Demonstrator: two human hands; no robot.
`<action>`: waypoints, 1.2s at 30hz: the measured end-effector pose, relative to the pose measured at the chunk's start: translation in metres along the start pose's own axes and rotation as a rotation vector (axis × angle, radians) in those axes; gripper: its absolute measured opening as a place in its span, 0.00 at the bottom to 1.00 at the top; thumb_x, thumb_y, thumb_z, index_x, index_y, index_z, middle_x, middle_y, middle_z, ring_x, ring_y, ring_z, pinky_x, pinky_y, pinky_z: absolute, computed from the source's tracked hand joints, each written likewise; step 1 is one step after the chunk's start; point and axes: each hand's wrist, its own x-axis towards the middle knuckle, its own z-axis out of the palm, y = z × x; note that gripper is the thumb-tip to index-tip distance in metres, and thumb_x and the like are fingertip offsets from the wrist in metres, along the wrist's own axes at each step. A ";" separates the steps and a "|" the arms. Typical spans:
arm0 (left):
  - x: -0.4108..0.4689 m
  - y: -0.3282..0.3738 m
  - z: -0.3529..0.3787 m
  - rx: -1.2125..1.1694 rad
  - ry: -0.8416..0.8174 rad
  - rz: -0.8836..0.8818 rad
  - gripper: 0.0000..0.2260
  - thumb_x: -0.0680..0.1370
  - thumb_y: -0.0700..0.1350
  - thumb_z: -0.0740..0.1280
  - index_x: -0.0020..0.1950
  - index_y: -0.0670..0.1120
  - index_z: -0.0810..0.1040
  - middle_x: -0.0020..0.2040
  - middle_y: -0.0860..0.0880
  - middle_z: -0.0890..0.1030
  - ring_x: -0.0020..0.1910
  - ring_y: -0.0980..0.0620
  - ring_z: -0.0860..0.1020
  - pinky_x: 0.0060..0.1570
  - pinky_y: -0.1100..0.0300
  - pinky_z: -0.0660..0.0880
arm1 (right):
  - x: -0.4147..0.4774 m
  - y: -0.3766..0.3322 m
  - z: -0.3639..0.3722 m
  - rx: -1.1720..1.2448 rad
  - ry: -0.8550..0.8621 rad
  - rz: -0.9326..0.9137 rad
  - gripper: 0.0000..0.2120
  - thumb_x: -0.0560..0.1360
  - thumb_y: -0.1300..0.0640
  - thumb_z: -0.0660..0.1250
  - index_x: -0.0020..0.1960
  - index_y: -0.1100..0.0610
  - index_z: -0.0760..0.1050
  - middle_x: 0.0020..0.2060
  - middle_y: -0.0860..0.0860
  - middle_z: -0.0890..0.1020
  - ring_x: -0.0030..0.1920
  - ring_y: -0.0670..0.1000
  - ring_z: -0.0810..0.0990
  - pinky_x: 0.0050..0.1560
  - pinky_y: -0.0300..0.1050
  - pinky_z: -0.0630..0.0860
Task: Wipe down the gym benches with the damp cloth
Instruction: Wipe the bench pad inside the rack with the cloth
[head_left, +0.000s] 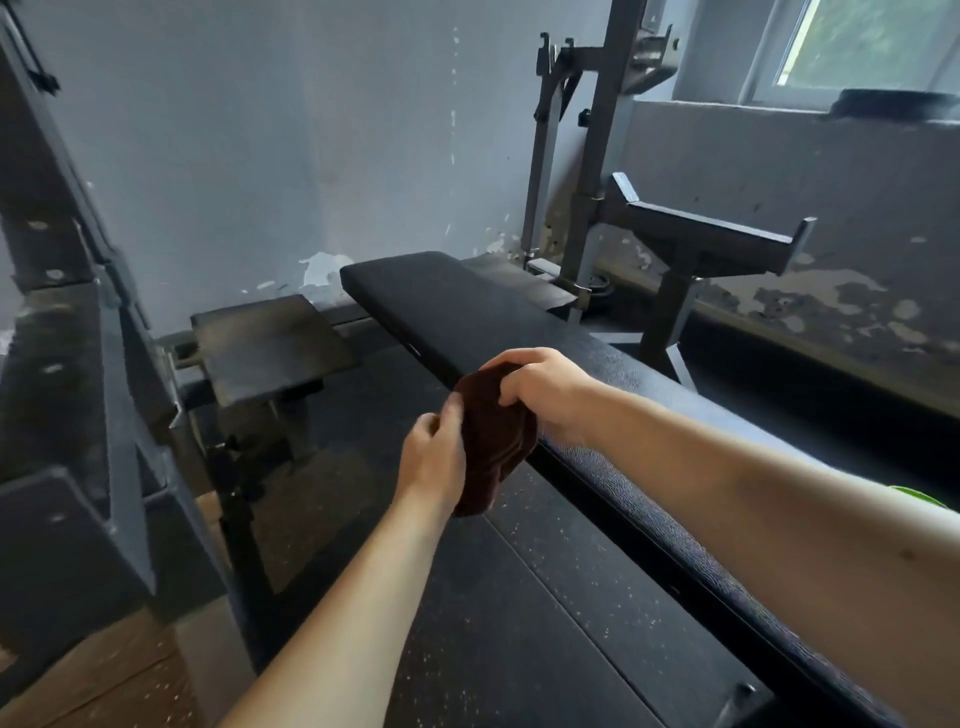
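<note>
Head view: at the gym bench's (467, 296) left edge, the right hand (540, 387) curls over the brown cloth (493, 441) from above. The left hand (434, 457) pinches its side, both forearms outstretched.

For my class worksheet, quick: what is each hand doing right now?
Left hand: closed, pinching the cloth at its side.
Right hand: closed, gripping the cloth from above.
</note>
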 end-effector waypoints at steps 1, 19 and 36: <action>0.001 0.003 0.000 -0.082 -0.059 -0.020 0.24 0.78 0.68 0.61 0.60 0.52 0.81 0.54 0.50 0.85 0.56 0.49 0.83 0.61 0.47 0.77 | 0.004 -0.007 0.001 -0.004 -0.005 0.003 0.22 0.67 0.73 0.60 0.44 0.53 0.87 0.41 0.57 0.87 0.47 0.59 0.86 0.53 0.55 0.84; 0.087 0.016 0.019 0.087 0.322 0.170 0.06 0.82 0.48 0.66 0.49 0.49 0.81 0.45 0.49 0.85 0.46 0.50 0.84 0.50 0.50 0.82 | 0.141 0.003 0.003 -0.115 -0.230 -0.013 0.23 0.69 0.63 0.70 0.63 0.51 0.80 0.57 0.56 0.83 0.58 0.55 0.83 0.59 0.52 0.82; 0.167 0.099 -0.016 0.153 0.544 0.034 0.11 0.75 0.52 0.77 0.52 0.48 0.81 0.49 0.50 0.84 0.46 0.53 0.80 0.53 0.55 0.77 | 0.238 -0.051 0.018 0.158 -0.454 -0.150 0.16 0.71 0.74 0.73 0.53 0.58 0.83 0.49 0.57 0.85 0.48 0.55 0.86 0.40 0.41 0.79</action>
